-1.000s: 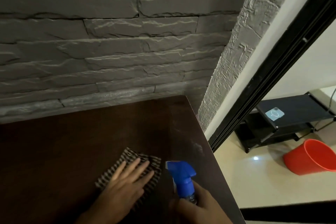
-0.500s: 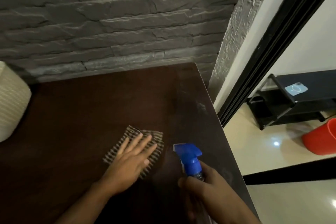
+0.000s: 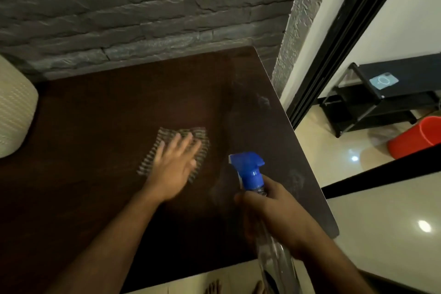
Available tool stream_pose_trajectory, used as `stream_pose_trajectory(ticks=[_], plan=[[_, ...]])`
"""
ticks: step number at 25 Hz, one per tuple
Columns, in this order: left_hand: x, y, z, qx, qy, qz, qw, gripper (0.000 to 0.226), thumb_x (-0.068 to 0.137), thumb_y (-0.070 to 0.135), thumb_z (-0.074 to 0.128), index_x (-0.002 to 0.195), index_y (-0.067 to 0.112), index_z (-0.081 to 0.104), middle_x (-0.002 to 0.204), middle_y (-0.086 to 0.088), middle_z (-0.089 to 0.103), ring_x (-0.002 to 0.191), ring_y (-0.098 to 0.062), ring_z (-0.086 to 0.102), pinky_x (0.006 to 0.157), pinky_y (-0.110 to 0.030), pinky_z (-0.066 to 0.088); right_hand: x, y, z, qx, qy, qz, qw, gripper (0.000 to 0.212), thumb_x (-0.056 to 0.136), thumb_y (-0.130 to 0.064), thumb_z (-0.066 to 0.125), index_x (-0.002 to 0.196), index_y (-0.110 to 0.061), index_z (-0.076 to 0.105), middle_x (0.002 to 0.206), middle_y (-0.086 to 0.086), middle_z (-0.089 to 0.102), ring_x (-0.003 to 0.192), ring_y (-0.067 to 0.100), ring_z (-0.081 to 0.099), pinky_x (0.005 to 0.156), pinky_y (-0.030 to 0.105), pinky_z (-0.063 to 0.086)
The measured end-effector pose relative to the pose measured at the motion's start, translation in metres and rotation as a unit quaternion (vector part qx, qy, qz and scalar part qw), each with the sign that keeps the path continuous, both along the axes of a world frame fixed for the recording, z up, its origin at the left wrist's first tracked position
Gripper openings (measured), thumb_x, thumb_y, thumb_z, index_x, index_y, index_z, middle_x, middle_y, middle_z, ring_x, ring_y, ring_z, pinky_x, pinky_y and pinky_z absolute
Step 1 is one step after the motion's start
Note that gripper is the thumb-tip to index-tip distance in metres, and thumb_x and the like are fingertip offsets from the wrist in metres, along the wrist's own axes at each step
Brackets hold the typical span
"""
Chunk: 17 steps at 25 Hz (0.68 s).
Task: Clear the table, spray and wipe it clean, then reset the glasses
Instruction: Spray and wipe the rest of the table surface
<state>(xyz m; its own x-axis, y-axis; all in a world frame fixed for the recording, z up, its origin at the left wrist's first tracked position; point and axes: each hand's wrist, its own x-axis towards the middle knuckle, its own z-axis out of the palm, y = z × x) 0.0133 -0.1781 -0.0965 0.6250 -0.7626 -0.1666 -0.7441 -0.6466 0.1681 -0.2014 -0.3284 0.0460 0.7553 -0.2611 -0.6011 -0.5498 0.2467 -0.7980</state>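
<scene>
dark brown table, brown-and-cream checked cloth, clear spray bottle with blue trigger head, grey stone wall, orange-red bucket, cream ribbed pot

You have one checked cloth on the desk, one spray bottle, one cream basket at far left, and one red bucket on the floor.

Cloth lay flat mid-table under the left hand, spray bottle held by the right hand just to its right near the table's right edge, ribbed pot at far left, stone wall behind, bucket and rack on the floor to the right.
</scene>
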Motion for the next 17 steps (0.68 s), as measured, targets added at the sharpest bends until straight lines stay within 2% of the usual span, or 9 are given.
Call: stream_pose_trajectory(ticks=[2,4,6,8,10,12,14,15,17], plan=[[0.048,-0.035,0.003,0.016,0.017,0.121,0.992,0.053,0.103,0.043,0.021,0.154,0.038,0.006,0.164,0.007,-0.004,0.149,-0.019,-0.011,0.119,-0.050,-0.004,-0.001,0.004,-0.001,-0.012,0.010,-0.004,1.000,0.023,0.086,-0.015,0.064,0.106,-0.018,0.056,0.069,0.006,0.064,0.062,0.030,0.060,0.066,0.043,0.057],[0.048,-0.071,0.011,0.046,0.029,0.126,0.991,0.054,0.103,0.041,0.024,0.154,0.036,0.005,0.164,0.004,-0.007,0.149,-0.023,-0.012,0.118,-0.054,-0.004,-0.005,0.009,-0.001,-0.013,0.017,-0.017,1.000,0.026,0.085,-0.016,0.065,0.108,-0.020,0.054,0.070,0.007,0.063,0.061,0.028,0.060,0.065,0.042,0.057],[-0.001,-0.068,0.006,0.043,0.013,0.018,0.999,0.055,0.103,0.039,0.026,0.153,0.037,0.004,0.164,0.004,-0.008,0.149,-0.024,-0.013,0.119,-0.054,-0.003,-0.011,0.015,0.000,-0.019,0.011,-0.030,0.999,0.022,0.086,-0.014,0.064,0.105,-0.020,0.055,0.069,0.011,0.061,0.058,0.027,0.059,0.062,0.042,0.056],[-0.070,-0.015,0.002,0.012,-0.010,-0.111,0.994,0.055,0.100,0.040,0.029,0.152,0.039,0.011,0.163,0.005,-0.002,0.150,-0.021,-0.008,0.119,-0.049,-0.004,-0.017,0.020,0.002,-0.020,0.005,-0.034,0.999,0.017,0.087,-0.013,0.063,0.102,-0.020,0.057,0.069,0.011,0.061,0.058,0.027,0.059,0.060,0.040,0.055],[-0.102,0.047,0.004,-0.011,0.000,-0.162,0.987,0.055,0.096,0.042,0.027,0.151,0.041,0.018,0.162,0.008,0.007,0.150,-0.018,-0.002,0.117,-0.046,-0.002,-0.024,0.021,0.000,-0.016,0.002,-0.041,0.999,0.016,0.087,-0.014,0.063,0.101,-0.018,0.056,0.067,0.010,0.061,0.059,0.028,0.059,0.063,0.043,0.055],[-0.068,0.065,-0.001,0.007,-0.007,-0.112,0.994,0.058,0.095,0.045,0.019,0.152,0.040,0.011,0.163,0.008,0.008,0.149,-0.017,-0.004,0.118,-0.046,-0.003,-0.031,0.018,-0.005,-0.019,0.009,-0.040,0.999,0.019,0.085,-0.019,0.065,0.102,-0.016,0.055,0.067,0.011,0.061,0.060,0.031,0.059,0.067,0.050,0.055],[-0.013,0.033,0.000,0.016,0.006,0.012,1.000,0.054,0.099,0.046,0.016,0.151,0.039,0.002,0.164,0.005,0.001,0.149,-0.018,-0.010,0.118,-0.050,-0.004,-0.038,0.016,-0.010,-0.025,0.015,-0.033,0.999,0.025,0.084,-0.022,0.066,0.106,-0.017,0.054,0.069,0.011,0.062,0.061,0.032,0.060,0.069,0.055,0.056],[0.007,0.006,0.001,0.024,0.015,0.054,0.998,0.054,0.102,0.045,0.018,0.152,0.039,0.001,0.164,0.004,-0.003,0.149,-0.020,-0.012,0.118,-0.052,-0.004,-0.041,0.014,-0.013,-0.027,0.017,-0.029,0.999,0.026,0.085,-0.021,0.066,0.108,-0.018,0.053,0.070,0.012,0.063,0.061,0.031,0.060,0.069,0.054,0.056],[-0.002,-0.038,0.008,0.049,0.009,0.072,0.996,0.055,0.103,0.042,0.025,0.154,0.037,0.003,0.164,0.003,-0.007,0.149,-0.024,-0.013,0.118,-0.055,-0.003,-0.048,0.012,-0.016,-0.022,0.020,-0.025,0.999,0.029,0.086,-0.020,0.065,0.112,-0.020,0.052,0.070,0.012,0.063,0.060,0.030,0.060,0.068,0.049,0.056]])
